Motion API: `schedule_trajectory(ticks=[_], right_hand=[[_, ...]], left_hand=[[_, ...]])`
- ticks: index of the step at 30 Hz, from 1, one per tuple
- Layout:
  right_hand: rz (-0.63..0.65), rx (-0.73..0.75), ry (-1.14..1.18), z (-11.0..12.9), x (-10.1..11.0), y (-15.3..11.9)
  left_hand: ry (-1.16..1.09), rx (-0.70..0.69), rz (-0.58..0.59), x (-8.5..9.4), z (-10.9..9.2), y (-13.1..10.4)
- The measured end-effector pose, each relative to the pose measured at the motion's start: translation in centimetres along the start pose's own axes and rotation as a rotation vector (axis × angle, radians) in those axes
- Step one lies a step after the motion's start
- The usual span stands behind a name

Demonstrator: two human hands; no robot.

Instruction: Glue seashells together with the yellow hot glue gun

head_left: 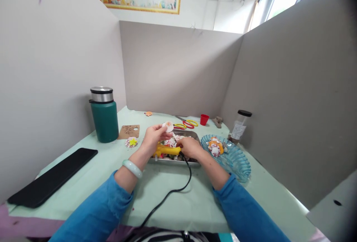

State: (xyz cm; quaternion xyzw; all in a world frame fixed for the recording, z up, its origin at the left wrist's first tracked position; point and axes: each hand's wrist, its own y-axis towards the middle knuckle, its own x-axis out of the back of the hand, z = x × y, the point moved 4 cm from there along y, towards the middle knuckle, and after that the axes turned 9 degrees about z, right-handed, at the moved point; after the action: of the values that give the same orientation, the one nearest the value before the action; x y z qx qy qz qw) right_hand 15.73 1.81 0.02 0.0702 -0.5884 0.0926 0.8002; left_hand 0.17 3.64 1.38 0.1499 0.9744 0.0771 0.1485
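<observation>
My left hand [154, 137] pinches a pale, round, shell-like piece [168, 126] with an orange-brown mark, held above the back left of a metal tray [196, 136]. My right hand [190, 147] reaches down into the right half of the tray, its fingers curled and their tips hidden among the small pieces. A yellow glue gun [169, 150] lies across the tray in front of both hands, its black cord [180, 190] running toward me over the table. Shells and speckled pieces [170, 142] fill the tray around it.
Right of the tray is a blue scalloped plate [237, 164] with orange and speckled pieces. Scissors [189, 123], a red cup [204, 119] and a lidded jar [239, 126] stand behind. At left are a green flask [104, 119], a brown board [129, 131], a yellow-flowered piece [131, 142] and a black slab [52, 178].
</observation>
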Motion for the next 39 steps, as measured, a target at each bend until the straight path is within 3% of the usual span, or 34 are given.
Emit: schedule_trajectory(ticks=[4,10,14,21,29,39], right_hand=[[-0.084,0.005,0.090,-1.1,0.9,-0.1],[-0.220,0.060,0.930,-2.2,2.0,-0.6],[-0.250,0.098,1.222,-1.6,2.4,-1.0],[-0.385,0.179,1.336,-1.2,3.1,-1.5],[-0.374,0.246,1.365,0.5,2.7,-2.0],[-0.484,0.154,1.387,0.5,2.1,-1.8]], left_hand=[[0.013,-0.005,0.015,-0.1,-0.1,-0.2],[0.030,0.021,0.034,-0.3,0.1,-0.2],[0.031,0.028,0.039,-0.5,0.2,-0.3],[0.063,0.028,0.044,-0.8,0.2,-0.5],[0.101,0.000,0.075,-1.6,-0.3,-1.1],[0.124,0.004,0.084,-2.2,-0.4,-1.4]])
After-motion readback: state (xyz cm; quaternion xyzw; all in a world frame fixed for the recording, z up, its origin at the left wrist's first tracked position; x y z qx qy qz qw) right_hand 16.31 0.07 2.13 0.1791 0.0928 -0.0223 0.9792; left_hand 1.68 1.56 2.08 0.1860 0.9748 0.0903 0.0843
